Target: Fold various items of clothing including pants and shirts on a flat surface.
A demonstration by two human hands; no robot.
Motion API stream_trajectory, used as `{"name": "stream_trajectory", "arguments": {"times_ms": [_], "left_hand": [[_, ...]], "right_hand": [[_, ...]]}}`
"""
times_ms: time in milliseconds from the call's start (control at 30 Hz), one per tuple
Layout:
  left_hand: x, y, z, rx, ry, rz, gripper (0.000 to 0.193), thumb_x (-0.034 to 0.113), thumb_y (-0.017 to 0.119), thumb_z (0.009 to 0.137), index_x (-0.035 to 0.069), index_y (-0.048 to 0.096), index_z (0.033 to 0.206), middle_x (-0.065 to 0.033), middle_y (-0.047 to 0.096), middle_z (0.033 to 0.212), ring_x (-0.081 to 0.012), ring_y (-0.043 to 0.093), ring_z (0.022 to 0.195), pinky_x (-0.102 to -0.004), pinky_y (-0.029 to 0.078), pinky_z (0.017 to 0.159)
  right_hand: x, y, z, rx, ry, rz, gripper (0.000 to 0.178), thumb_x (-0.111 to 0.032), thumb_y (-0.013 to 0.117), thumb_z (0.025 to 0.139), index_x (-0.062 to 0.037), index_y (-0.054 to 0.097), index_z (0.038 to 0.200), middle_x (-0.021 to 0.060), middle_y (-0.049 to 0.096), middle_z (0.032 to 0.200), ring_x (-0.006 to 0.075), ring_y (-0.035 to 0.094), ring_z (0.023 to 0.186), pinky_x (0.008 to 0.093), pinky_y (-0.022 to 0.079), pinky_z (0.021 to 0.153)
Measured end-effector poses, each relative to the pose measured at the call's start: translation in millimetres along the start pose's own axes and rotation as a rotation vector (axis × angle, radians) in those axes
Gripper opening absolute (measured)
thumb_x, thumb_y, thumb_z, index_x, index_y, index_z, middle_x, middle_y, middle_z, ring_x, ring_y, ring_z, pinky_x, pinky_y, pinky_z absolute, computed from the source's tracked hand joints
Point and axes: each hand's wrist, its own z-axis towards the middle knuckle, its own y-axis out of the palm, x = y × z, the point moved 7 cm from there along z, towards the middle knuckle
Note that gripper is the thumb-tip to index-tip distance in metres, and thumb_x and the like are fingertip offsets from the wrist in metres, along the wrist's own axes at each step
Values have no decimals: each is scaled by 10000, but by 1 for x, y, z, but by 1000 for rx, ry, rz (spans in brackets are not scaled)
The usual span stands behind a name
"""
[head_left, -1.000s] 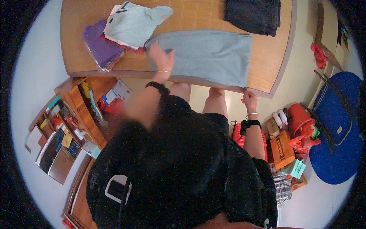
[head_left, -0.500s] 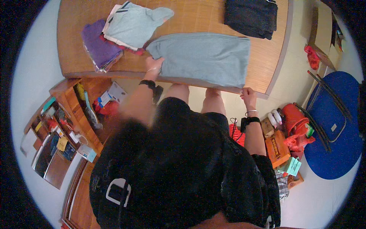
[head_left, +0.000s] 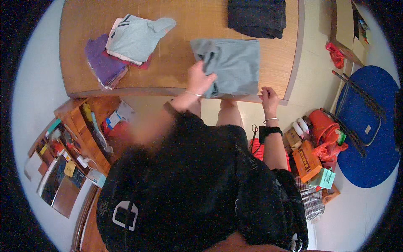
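A grey-blue garment [head_left: 239, 63] lies on the woven mat top near its front edge, its left part folded over and wrinkled, with a small dark patch showing at the fold. My left hand [head_left: 200, 79] is closed on the folded left side of the cloth. Beside the garment's near right corner is my right hand [head_left: 269, 98], fingers loosely bent and a little apart, with nothing visible in them. Left of the garment rests a stack with a light grey garment [head_left: 140, 38] on top, overlapping a purple folded garment [head_left: 103, 61]. Folded black clothing [head_left: 258, 19] sits at the far right.
The brown mat-covered bed or table [head_left: 168, 75] ends just in front of my legs. Wooden shelving [head_left: 75, 117] with small items stands on the left. To the right are an orange box [head_left: 307, 161], a red bucket [head_left: 323, 126] and a blue round folded table [head_left: 369, 126].
My left hand has moved right, bringing the garment's left end over onto the rest, so it is shorter. My right hand stays by the near right corner. The whole view has shifted slightly.
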Motion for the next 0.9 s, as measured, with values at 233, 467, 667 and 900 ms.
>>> {"name": "stream_trajectory", "arguments": {"times_ms": [233,467,667,900], "left_hand": [[39,119,-5,-215,210,-154,447,254,679,689,-6,512,1012,-179,586,958,-322,579,834,-379,466,738],[-44,95,2,135,193,-14,487,231,698,662,-14,490,1028,-199,529,1019,-334,505,960,-387,406,840],[-100,49,29,234,-50,130,514,217,714,679,-36,488,1064,-178,548,1031,-294,526,959,-386,417,842],[-91,71,33,-211,-347,-548,393,160,673,751,-13,536,1077,-103,605,1026,-200,568,916,-326,450,806]], "right_hand": [[-10,17,37,-81,-15,-31,221,-164,519,857,-31,594,1017,131,633,845,214,620,736,312,496,634],[-40,24,63,-44,-253,-274,323,-237,582,833,14,574,1036,120,618,841,180,593,735,295,482,652],[-49,55,82,-157,-145,-252,549,-438,669,705,22,583,993,223,618,911,370,595,856,416,474,719],[-67,72,85,-345,-43,-357,654,-358,726,642,80,510,1077,250,581,1012,354,566,950,386,446,839]]}}
